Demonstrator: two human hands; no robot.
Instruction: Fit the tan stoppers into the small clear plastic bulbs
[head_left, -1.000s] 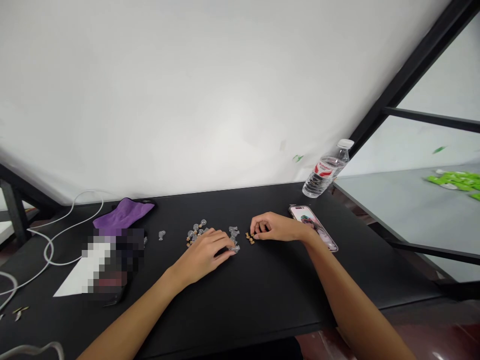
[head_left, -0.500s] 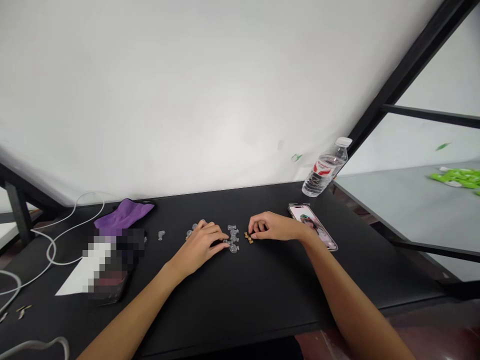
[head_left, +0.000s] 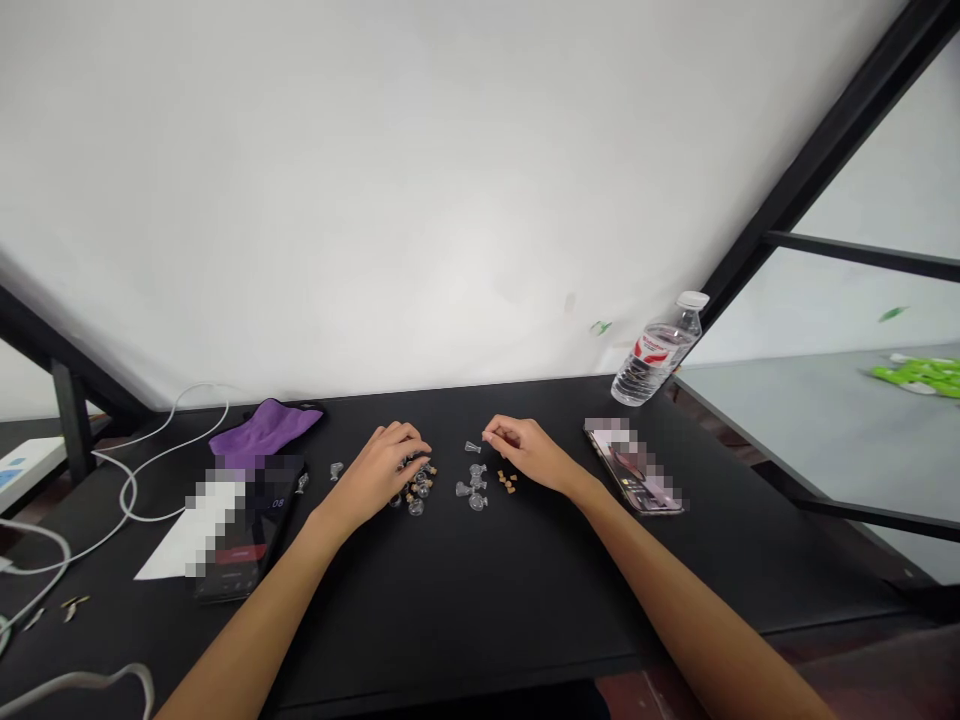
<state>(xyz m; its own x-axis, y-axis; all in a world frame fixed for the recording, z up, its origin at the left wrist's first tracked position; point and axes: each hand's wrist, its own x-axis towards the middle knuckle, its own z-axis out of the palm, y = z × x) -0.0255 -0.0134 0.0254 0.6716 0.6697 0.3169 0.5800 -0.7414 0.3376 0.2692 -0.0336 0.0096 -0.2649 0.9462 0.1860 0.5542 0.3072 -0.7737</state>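
1. Fingers [head_left: 411,440] curved and narrowly gathered: we see the left hand [head_left: 379,472] bowed over a cluster of tiny clear glass vials [head_left: 417,488] on a black tabletop [head_left: 480,610]. (The hand hides its own grip, so we cannot tell whether it holds a vial.)
2. The right hand [head_left: 526,450] reaches in from the other side, its thumb and forefinger [head_left: 489,432] pinched close together, just beside a lone small glass vial [head_left: 472,446]. We cannot tell whether they hold anything.
3. Between the two hands, a second group of glass vials [head_left: 473,488] lies on the tabletop, with a small scatter of cork stoppers [head_left: 508,483] just to its right, below the right wrist.
4. Left of the cluster, two stray glass pieces [head_left: 337,471] lie apart from the rest, near a purple cloth [head_left: 266,433], a partly blurred phone [head_left: 251,535] and a sheet of white paper [head_left: 180,548]. A white cable [head_left: 142,490] loops across the tabletop beyond them.
5. To the right, we find a second phone [head_left: 634,468], largely blurred, lying at a slant near a plastic water bottle [head_left: 652,366] at the far edge of the tabletop.
6. Beyond that edge, bright green items [head_left: 919,377] lie on a grey table [head_left: 810,450], past a black metal frame [head_left: 825,170].
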